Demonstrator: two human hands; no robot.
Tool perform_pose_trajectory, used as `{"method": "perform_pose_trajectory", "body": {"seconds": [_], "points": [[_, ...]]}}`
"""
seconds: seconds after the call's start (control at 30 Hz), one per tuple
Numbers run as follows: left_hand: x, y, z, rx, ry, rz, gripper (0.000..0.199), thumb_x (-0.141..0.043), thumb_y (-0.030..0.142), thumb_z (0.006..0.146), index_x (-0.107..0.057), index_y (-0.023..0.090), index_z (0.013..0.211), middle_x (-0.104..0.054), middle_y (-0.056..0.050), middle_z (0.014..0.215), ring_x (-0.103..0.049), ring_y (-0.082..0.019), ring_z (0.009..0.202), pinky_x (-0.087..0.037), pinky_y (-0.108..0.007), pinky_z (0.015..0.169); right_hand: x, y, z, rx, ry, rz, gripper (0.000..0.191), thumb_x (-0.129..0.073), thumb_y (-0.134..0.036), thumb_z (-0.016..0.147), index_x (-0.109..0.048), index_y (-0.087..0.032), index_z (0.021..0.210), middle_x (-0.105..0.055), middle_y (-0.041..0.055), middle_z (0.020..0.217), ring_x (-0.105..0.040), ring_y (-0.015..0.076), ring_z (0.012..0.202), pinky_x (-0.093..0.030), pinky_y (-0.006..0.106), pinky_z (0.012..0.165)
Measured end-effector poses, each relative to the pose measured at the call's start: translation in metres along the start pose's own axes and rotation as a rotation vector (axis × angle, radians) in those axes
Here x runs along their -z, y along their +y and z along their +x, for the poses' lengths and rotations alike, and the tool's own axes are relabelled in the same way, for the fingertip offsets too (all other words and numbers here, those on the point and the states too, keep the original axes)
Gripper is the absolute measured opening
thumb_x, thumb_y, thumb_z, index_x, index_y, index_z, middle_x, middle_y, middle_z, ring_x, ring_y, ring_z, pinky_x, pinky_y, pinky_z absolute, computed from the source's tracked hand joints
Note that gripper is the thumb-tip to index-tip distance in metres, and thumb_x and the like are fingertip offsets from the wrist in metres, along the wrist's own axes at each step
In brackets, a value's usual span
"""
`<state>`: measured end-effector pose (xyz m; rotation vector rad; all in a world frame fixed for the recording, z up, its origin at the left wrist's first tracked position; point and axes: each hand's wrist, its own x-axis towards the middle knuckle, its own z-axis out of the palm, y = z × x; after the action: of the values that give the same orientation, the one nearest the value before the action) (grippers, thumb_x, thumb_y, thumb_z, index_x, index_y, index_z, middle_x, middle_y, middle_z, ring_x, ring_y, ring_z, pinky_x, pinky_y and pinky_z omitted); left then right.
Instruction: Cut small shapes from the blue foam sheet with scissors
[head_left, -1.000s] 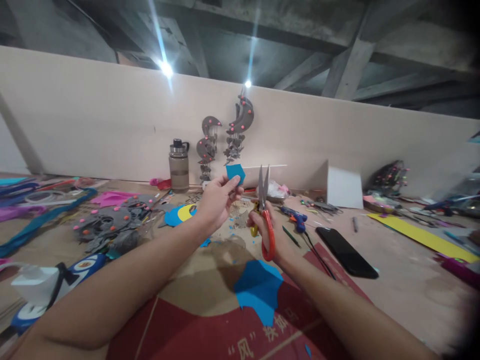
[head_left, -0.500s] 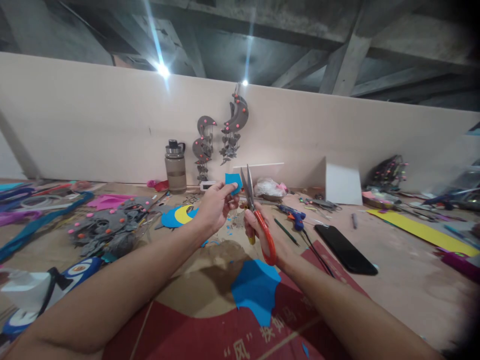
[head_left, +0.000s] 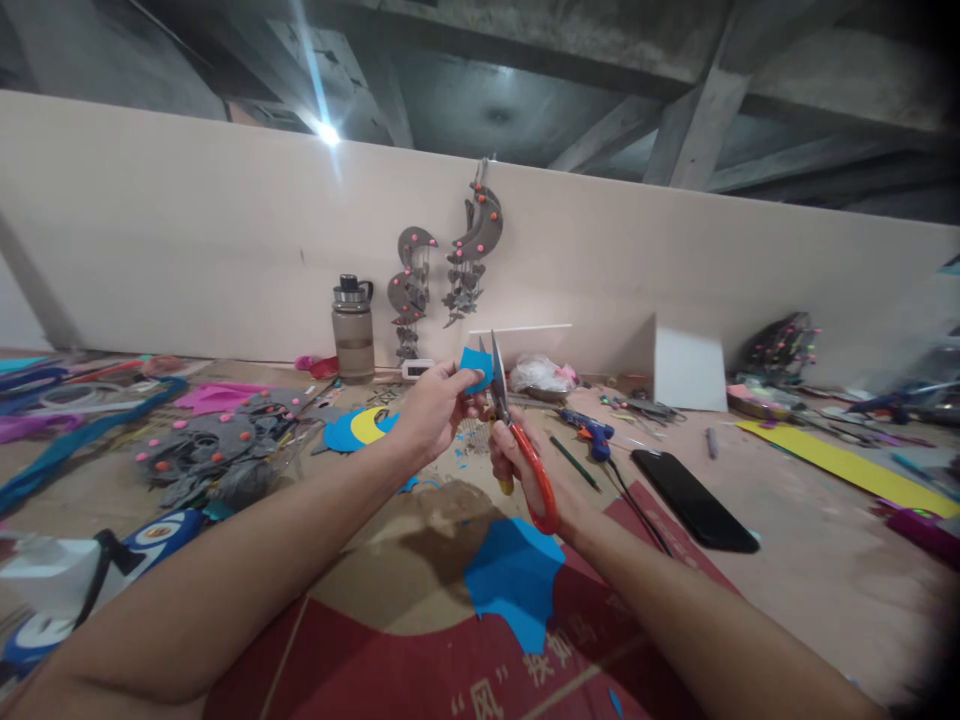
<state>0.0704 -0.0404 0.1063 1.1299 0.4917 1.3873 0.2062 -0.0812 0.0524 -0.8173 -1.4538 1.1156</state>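
Between the thumb and fingers of my left hand [head_left: 439, 415] is a small piece of blue felt [head_left: 474, 366], held up above the worktable. My right hand [head_left: 521, 465] grips red-handled scissors [head_left: 541, 482], blades pointing up. The blades meet the right edge of the small piece; whether they are cutting into it I cannot tell. Below the hands, a larger jagged-edged sheet of blue felt [head_left: 514, 575] lies on a red and brown cardboard sheet [head_left: 375, 665]. Beyond my left forearm is a yellow crescent [head_left: 366, 427] on blue felt.
A water bottle [head_left: 352, 335] stands by the wall near grey moon-shaped hangings [head_left: 480, 230]. To the right lie a green pencil [head_left: 576, 463], a blue glue gun [head_left: 592, 432] with a cord and a black phone [head_left: 694, 500]. Grey felt pieces [head_left: 217, 440] are piled at left.
My left hand has moved slightly right with the small blue piece, which has tilted and come up to the scissor blades. The blades are closer together. The view has shifted slightly.
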Motion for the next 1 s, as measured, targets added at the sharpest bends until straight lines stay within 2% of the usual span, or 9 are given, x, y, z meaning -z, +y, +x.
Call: {"method": "perform_pose_trajectory", "body": {"seconds": [0.33,0.87,1.0], "points": [[-0.0025,0.0009,-0.0017,0.007,0.015,0.005,0.021,-0.075,0.018,0.062,-0.056,0.014,0.07,-0.055,0.001,0.062,-0.049,-0.007,0.05,-0.032,-0.019,0.044,0.0031,0.0054,0.0001,-0.005,-0.009,0.023,0.037,-0.064,-0.056,0.085,-0.048,-0.023,0.09,-0.041,-0.0052,0.069,-0.038,0.0082,0.052,-0.035,0.022,0.047],[0.0001,-0.004,0.0002,0.019,0.01,-0.007,0.02,-0.074,0.017,0.064,-0.056,0.013,0.072,-0.056,0.001,0.062,-0.052,-0.007,0.05,-0.035,-0.018,0.043,-0.0017,0.0007,-0.0016,-0.059,-0.006,0.112,0.042,-0.068,-0.056,0.081,-0.043,-0.023,0.086,-0.033,-0.0083,0.065,-0.028,0.0048,0.047,-0.024,0.018,0.042],[-0.0004,-0.0042,0.0001,0.025,0.013,-0.012,0.02,-0.075,0.018,0.064,-0.057,0.013,0.072,-0.057,0.001,0.061,-0.052,-0.007,0.049,-0.035,-0.018,0.042,-0.0016,0.0028,-0.0019,-0.052,0.004,0.113,0.039,-0.067,-0.055,0.083,-0.044,-0.023,0.087,-0.033,-0.0082,0.065,-0.028,0.005,0.047,-0.025,0.018,0.042]]}}
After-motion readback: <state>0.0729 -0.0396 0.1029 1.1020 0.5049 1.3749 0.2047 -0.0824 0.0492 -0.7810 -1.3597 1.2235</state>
